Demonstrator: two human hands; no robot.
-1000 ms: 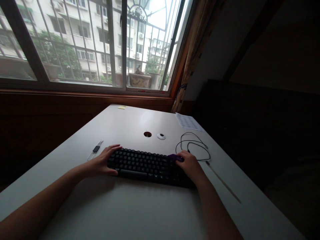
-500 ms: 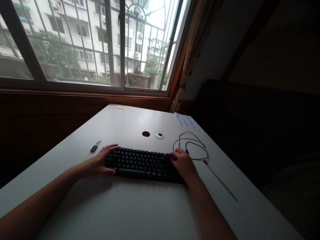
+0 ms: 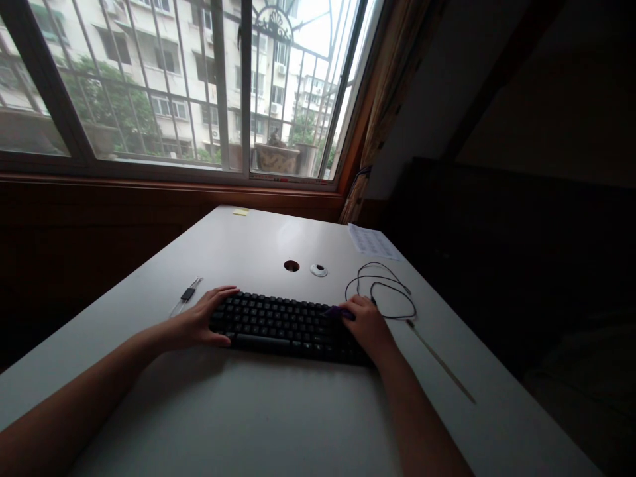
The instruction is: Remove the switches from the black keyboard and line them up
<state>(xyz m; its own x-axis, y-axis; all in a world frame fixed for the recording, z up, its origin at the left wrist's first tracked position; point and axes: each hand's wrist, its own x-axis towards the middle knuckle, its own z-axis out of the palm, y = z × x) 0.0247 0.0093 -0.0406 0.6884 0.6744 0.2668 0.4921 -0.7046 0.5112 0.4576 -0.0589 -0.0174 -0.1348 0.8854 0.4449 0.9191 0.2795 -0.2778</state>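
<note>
Black rectangular keyboard (image 3: 278, 323): left hand (image 3: 199, 321) grips one end, right hand (image 3: 368, 326) pinches small purple item (image 3: 338, 312), apparently wiping; further strokes need steady bracing.

Keyboard (image 3: 281, 326) — matt plastic, tabletop (image 3: 258, 411) — smooth, faintly glossy, paper sheet (image 3: 375, 242)

On the worktop (image 3: 268, 411), the left hand (image 3: 199, 322) clasps the left end of the keyboard (image 3: 278, 323); the right hand (image 3: 366, 326) holds a purple cloth (image 3: 340, 312) to its keys. A note (image 3: 241, 212) lies by the far-left corner, paper (image 3: 373, 241) by the far-right, a cable (image 3: 414, 307) near the right edge.
</note>
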